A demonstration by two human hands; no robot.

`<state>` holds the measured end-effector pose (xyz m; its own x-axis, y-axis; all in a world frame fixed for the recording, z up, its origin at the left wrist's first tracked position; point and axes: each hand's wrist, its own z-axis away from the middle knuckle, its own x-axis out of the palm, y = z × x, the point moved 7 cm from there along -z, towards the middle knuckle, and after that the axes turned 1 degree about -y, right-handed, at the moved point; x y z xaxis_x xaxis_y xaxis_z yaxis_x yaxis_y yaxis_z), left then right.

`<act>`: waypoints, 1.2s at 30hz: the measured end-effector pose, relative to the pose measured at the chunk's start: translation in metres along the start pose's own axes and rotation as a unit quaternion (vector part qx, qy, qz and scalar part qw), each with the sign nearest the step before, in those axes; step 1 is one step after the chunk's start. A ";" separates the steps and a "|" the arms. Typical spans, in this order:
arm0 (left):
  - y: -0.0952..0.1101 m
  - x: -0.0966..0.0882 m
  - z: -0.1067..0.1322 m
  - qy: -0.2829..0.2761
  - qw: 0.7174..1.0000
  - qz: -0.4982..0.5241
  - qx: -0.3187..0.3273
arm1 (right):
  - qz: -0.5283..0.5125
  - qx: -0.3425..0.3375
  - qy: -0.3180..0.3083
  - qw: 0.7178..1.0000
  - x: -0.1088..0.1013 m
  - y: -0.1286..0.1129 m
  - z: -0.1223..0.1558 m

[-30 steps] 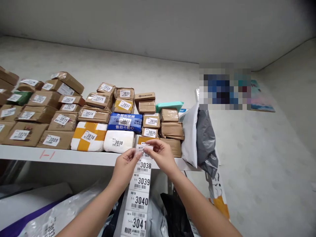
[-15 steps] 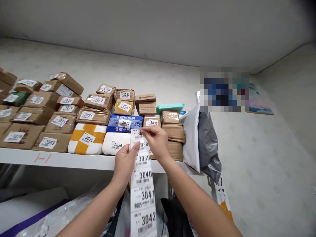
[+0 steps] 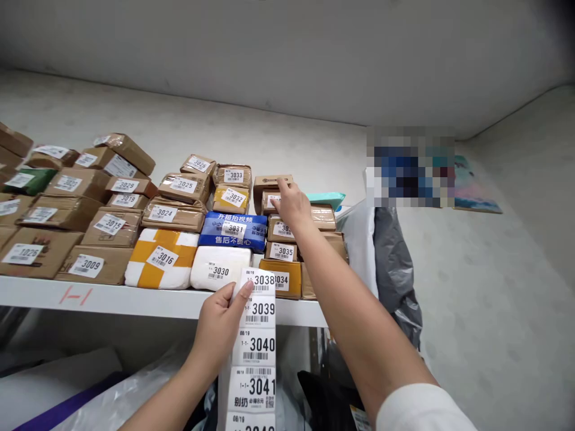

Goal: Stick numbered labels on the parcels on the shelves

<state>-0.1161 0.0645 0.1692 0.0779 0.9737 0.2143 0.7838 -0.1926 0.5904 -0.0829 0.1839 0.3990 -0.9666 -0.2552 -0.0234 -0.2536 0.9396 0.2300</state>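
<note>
"Labels (image 3: pixel 254 344) first: where are they?"

"On one long strip in front of the shelf (image 3: pixel 153 301), hanging down from the left hand (image 3: pixel 220 314). They read 3038 at the top, then 3039, 3040 and 3041; one more is cut off by the lower edge of the view."

"How does that hand hold them?"

"Thumb pressed on the front, at the left edge of 3038, pinching the strip against the fingers. Those are curled, partly hidden behind it."

"And the right hand (image 3: pixel 293 206)?"

"Up at the stack beside the blue parcel (image 3: pixel 211 228). Index finger and thumb are spread: the index over the front of the top box (image 3: pixel 264 181), the thumb by the sticker (image 3: pixel 273 200) on the box just below. I can't tell how hard they press, or how the other fingers lie."

"Can you read that sticker?"

"Only partly; the hand covers the rest."

"What's lower in that stack?"

"A box with a half-covered number, then 3035, then a yellow box (image 3: pixel 291 286) marked 3034, partly behind the strip. Left of it sits the white parcel (image 3: pixel 215 257), 3030, under the blue one."
</note>
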 end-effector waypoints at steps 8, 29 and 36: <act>0.003 -0.003 -0.002 -0.012 1.000 0.007 -0.007 | -0.033 0.076 0.083 0.993 0.004 0.024 0.007; 0.013 0.014 -0.007 -0.024 0.995 0.092 0.032 | -0.565 0.137 -0.135 0.802 -0.002 -0.024 0.156; 0.013 0.017 -0.008 -0.008 0.997 0.078 0.010 | -0.542 0.125 -0.074 0.828 -0.012 -0.026 0.154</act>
<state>-0.1089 0.0776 0.1866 0.2099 0.9338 0.2899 0.7740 -0.3399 0.5342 -0.0708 0.1980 0.2438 -0.1564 -0.9655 -0.2080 -0.9567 0.2004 -0.2112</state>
